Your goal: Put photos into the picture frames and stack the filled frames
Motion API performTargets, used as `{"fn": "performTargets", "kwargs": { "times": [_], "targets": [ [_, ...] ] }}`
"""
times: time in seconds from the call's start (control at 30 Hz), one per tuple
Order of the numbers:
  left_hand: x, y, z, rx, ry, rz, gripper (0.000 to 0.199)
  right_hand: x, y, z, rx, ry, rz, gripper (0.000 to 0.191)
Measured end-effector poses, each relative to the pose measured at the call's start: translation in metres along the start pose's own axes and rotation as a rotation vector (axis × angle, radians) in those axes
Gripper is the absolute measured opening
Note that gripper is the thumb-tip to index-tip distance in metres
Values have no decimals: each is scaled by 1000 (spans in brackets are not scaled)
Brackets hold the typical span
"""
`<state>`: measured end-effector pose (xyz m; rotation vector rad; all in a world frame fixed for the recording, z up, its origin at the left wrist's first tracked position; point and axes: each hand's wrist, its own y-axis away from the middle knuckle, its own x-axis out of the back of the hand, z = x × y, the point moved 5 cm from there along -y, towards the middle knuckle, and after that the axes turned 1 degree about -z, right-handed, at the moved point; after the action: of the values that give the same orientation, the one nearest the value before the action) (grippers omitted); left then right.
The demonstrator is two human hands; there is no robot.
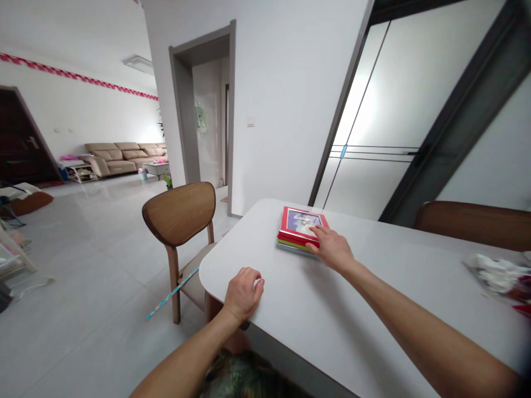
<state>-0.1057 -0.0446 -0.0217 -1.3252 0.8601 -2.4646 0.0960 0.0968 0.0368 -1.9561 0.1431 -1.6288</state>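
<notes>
On the white table (286, 287) lies a neat stack of picture frames. A red picture frame (284, 225) with a purplish picture is on top, and a green edge (290, 244) and a pale bluish one show beneath it. My right hand (334, 249) reaches over the near right corner of the stack. Its fingers are stretched over the top picture and its thumb is by the front side; whether it presses on the frame I cannot tell. My left hand (243, 294) rests at the table's near edge, fingers curled in, with nothing visible in it.
A wooden chair (180, 215) stands at the table's left end, with a thin blue patterned strip (172, 294) sticking out from its seat. Another chair (477, 224) is behind the table at right. A crumpled plastic bag (495, 273) lies on the table's right side.
</notes>
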Motion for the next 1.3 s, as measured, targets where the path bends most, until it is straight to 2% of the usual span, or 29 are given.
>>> {"fn": "performTargets", "kwargs": {
  "times": [0.07,0.13,0.3,0.4,0.53,0.77,0.9,1.07,1.3],
  "targets": [
    [2,0,1,-12,-3,15,12,-3,-5,0,8,35,-17,43],
    [6,1,-4,-18,-5,25,12,-10,3,-2,4,54,-19,44],
    [15,5,-30,-2,-36,0,12,-43,53,-9,49,74,46,43],
    [13,4,-40,-1,-55,-30,14,-62,69,-3,25,49,48,43],
    [8,2,-43,-6,-68,-23,15,-71,67,3,58,7,54,42],
    [3,-1,-42,-44,-78,10,15,-67,70,-1,60,-54,51,39],
    [2,0,-42,-84,-82,35,17,-70,73,-9,138,-79,-21,42],
    [0,-2,-45,-106,-88,53,19,-79,68,-11,136,-56,-120,44],
    [-5,-8,-56,-46,-102,-20,22,-84,63,-14,83,-41,-145,42]
  ]
}}
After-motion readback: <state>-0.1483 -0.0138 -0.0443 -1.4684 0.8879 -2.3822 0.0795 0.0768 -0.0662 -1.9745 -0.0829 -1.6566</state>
